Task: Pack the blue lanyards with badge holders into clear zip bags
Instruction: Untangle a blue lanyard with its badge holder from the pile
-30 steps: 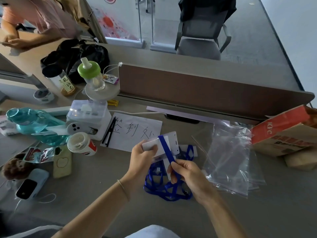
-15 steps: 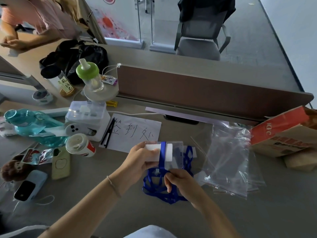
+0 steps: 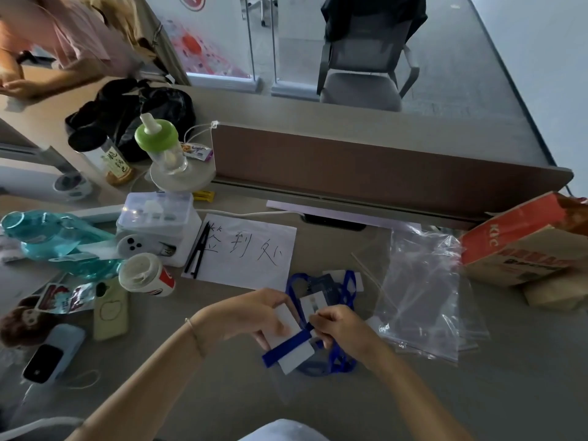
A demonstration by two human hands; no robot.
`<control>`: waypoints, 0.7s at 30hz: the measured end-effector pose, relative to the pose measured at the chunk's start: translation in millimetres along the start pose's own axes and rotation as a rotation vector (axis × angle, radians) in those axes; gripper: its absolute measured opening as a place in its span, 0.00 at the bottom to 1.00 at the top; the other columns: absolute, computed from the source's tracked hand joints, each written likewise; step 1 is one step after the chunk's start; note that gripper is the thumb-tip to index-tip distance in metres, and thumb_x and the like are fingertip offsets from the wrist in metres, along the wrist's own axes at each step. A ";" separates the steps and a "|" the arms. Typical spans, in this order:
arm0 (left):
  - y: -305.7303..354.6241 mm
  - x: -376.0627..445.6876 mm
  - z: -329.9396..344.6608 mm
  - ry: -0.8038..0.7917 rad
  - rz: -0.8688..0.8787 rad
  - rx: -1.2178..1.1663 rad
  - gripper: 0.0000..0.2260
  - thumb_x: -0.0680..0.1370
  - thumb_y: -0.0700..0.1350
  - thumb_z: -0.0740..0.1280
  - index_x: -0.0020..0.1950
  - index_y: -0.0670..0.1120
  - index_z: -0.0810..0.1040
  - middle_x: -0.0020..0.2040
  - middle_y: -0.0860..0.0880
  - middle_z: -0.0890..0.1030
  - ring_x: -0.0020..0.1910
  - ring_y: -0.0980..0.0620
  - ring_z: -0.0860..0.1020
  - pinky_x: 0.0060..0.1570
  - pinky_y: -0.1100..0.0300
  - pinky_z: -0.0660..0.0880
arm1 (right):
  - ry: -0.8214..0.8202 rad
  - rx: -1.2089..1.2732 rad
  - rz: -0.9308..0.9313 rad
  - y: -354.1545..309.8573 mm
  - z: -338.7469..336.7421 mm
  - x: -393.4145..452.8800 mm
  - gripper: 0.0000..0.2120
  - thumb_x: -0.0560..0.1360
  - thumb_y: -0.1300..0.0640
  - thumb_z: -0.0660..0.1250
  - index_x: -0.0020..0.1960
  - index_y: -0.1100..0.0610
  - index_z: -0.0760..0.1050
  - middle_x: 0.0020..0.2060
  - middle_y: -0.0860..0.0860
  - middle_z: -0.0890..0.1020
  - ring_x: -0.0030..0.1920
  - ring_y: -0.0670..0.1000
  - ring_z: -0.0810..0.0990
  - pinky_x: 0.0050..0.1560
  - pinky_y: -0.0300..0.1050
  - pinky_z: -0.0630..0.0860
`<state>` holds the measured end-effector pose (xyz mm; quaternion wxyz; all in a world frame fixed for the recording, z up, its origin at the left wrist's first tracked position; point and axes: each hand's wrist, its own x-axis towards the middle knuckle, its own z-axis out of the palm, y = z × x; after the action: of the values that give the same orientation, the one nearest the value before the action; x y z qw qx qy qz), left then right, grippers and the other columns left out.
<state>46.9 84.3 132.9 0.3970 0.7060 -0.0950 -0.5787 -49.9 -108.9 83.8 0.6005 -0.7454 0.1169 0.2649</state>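
My left hand (image 3: 254,316) grips the white card-filled badge holder (image 3: 291,342); my right hand (image 3: 342,329) pinches the blue ribbon lanyard (image 3: 286,345) lying diagonally across it. The clear plastic zip bags (image 3: 426,300) lie beyond my right hand, the nearer one.

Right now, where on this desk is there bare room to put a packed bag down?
The near right part of the desk, in front of the clear bags and right of the right hand, is bare. So is the near strip left of the left hand. The left side is crowded: blue bottle, cup, phones.
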 end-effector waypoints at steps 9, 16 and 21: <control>-15.7 22.3 2.4 0.499 0.022 0.194 0.09 0.75 0.37 0.68 0.53 0.47 0.78 0.47 0.45 0.83 0.38 0.46 0.85 0.38 0.47 0.83 | 0.184 -0.047 0.003 -20.7 -2.3 -6.4 0.20 0.84 0.53 0.58 0.34 0.58 0.67 0.26 0.53 0.69 0.31 0.53 0.67 0.38 0.49 0.68; -20.7 32.8 3.0 0.746 0.123 -0.142 0.06 0.76 0.37 0.70 0.49 0.48 0.78 0.47 0.44 0.82 0.40 0.46 0.83 0.37 0.51 0.83 | 0.118 0.036 -0.035 -39.8 15.5 -23.7 0.19 0.84 0.54 0.55 0.36 0.57 0.68 0.25 0.49 0.69 0.30 0.50 0.68 0.39 0.43 0.71; -15.2 38.2 10.5 0.760 0.212 -0.547 0.06 0.79 0.35 0.67 0.55 0.40 0.77 0.51 0.37 0.82 0.43 0.42 0.84 0.40 0.46 0.83 | 0.056 0.089 -0.046 -44.5 34.5 -27.9 0.18 0.85 0.54 0.55 0.38 0.58 0.69 0.26 0.49 0.69 0.29 0.48 0.67 0.34 0.40 0.68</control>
<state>44.5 67.0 94.2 0.6315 0.7238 0.1411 -0.2395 -60.0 -68.7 131.0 0.6354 -0.7276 0.1281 0.2244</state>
